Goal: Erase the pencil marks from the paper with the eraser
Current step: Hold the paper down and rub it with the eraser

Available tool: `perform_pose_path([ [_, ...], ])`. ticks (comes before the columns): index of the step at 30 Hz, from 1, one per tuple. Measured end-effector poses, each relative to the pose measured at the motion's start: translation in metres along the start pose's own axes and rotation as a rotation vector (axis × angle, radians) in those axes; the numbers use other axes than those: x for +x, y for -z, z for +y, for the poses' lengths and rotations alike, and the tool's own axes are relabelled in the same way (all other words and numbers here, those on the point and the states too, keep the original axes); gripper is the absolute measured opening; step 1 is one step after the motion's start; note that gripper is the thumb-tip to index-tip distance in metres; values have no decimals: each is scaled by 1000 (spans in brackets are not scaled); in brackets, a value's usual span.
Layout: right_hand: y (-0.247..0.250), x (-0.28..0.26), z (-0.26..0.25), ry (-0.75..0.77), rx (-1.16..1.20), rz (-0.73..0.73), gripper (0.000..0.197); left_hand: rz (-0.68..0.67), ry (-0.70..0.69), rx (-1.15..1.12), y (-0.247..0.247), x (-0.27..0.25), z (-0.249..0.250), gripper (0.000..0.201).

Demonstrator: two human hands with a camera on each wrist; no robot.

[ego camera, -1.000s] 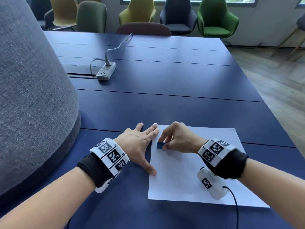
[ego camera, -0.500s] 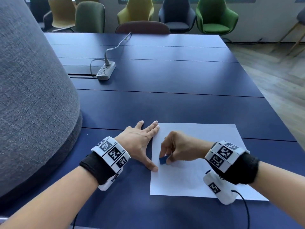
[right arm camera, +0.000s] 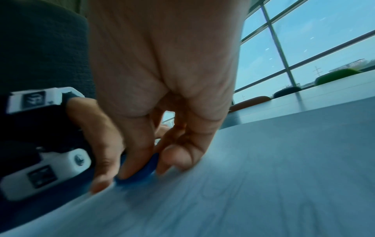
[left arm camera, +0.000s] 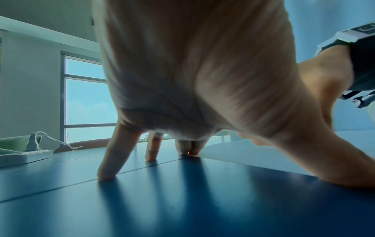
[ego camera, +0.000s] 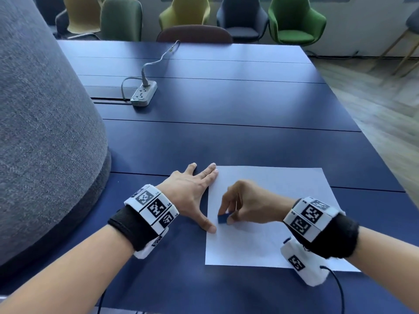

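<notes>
We see the blue eraser (ego camera: 225,218) down on the white paper (ego camera: 283,184), close to the sheet's left edge and about midway along it, pinched between the thumb and curled fingers of the right hand (ego camera: 251,203); from the right wrist view the eraser (right arm camera: 145,170) shows as a blue sliver under the fingertips (right arm camera: 134,166), its lower edge touching the sheet, and the picture is blurred there. Faint grey pencil marks (right arm camera: 233,190) streak the paper in front of that hand; in the head view we can barely make them out. The left hand (ego camera: 192,196) lies spread and flat, its grip holding nothing: the thumb rests on the paper's left edge just beside the eraser, the longest fingers reach the sheet's far-left corner, and the other fingers press the bare worktop (ego camera: 226,141). From the left wrist view we see those straight fingers (left arm camera: 113,154) planted on the dark blue surface. The paper lies near the worktop's near edge, somewhat right of centre. Both wrists carry black bands with white blocks of square markers (ego camera: 156,207). Well apart, toward the far-left part of the worktop, a grey power strip (ego camera: 144,94) sits with its cable trailing to the far edge. A large grey fabric-covered form (ego camera: 45,109) stands at the left edge, and chairs (ego camera: 294,21) line the far side.
</notes>
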State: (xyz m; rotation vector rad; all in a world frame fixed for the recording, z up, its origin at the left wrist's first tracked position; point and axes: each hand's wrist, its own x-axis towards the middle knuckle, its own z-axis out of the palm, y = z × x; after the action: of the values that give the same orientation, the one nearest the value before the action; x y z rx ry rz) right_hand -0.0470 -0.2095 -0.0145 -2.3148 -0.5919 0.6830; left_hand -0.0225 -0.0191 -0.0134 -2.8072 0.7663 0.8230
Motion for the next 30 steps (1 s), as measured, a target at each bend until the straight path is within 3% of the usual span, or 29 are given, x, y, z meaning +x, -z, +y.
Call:
perform_pose_path([
  [3, 2, -1, -4, -20, -30, -107, 23, 4, 1, -2, -1, 0, 0, 143],
  [8, 27, 36, 7, -120, 3, 335, 19, 9, 1, -12, -1, 0, -1, 143],
  [10, 32, 43, 12, -139, 23, 418, 18, 15, 0, -8, -1, 0, -1, 143],
  [12, 31, 39, 13, -142, 21, 373, 18, 19, 1, -5, -1, 1, -1, 143],
  [16, 28, 31, 9, -150, 3, 91, 21, 22, 1, 6, -2, 1, -1, 142],
  [21, 35, 44, 13, -152, -3, 361, 19, 32, -8, -4, -4, 2, -3, 144],
  [25, 32, 37, 11, -160, 17, 146, 20, 23, -6, 0, -3, 2, -2, 144],
  [30, 36, 46, 14, -173, 67, 365, 18, 21, -7, -9, -3, 2, -2, 143],
])
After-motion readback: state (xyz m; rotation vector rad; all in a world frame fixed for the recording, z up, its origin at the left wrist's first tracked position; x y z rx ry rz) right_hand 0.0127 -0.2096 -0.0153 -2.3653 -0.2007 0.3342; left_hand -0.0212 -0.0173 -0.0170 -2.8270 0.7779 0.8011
